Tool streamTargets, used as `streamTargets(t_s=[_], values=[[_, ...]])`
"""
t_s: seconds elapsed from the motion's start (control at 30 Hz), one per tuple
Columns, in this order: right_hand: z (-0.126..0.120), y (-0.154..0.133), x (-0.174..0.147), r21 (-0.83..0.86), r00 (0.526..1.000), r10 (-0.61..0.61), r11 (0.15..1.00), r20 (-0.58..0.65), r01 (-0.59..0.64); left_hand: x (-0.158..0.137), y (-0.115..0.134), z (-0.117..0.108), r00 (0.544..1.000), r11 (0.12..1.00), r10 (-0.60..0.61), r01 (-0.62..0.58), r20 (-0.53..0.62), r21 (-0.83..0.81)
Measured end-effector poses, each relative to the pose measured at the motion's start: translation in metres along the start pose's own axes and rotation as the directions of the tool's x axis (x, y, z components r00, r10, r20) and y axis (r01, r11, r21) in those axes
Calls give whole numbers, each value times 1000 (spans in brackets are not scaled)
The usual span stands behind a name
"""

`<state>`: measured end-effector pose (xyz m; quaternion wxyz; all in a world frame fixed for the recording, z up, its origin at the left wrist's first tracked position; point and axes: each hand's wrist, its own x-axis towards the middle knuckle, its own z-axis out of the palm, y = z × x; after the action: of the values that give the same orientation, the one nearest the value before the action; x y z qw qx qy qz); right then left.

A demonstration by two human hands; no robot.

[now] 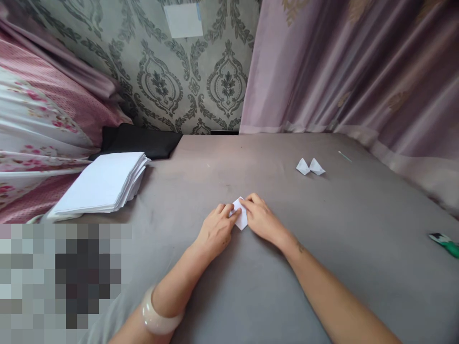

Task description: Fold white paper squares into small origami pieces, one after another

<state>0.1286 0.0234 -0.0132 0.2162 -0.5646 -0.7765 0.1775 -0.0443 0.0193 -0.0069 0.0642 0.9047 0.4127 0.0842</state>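
Note:
A small folded piece of white paper (243, 220) lies on the grey cloth surface, one pointed corner facing me. My left hand (217, 227) grips its left side, fingers curled and pressed onto the paper. From the other side, my right hand (263, 217) pinches the upper right edge with its fingertips. The fingertips of both hands nearly meet over the paper and hide parts of it. A pale bangle (159, 315) circles my left forearm.
Two small folded paper shapes (310, 167) stand at the back right, near a thin stick (344, 156). A thick stack of white paper (103, 184) lies at left, before a black folded cloth (143, 139). A green-handled tool (446, 244) is at the right edge. Curtains (322, 67) hang behind.

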Motion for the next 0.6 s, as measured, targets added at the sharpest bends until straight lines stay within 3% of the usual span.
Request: streamTargets(t_s=[0.1,0.37,0.5,0.6], values=[[-1,7,2,171,997,76,983,-24,-71,-3,-5,-4,1000,996,-25,24,-14,-85],[9,10,7,229,986,168,960,-18,-159,-3,-4,-7,999,994,-42,44,17,-102],[8,12,11,238,974,228,946,-3,-221,-1,-8,4,984,962,-123,87,-129,-259],[6,11,11,222,960,278,937,-13,-268,4,-13,14,924,889,-296,175,-241,-422]])
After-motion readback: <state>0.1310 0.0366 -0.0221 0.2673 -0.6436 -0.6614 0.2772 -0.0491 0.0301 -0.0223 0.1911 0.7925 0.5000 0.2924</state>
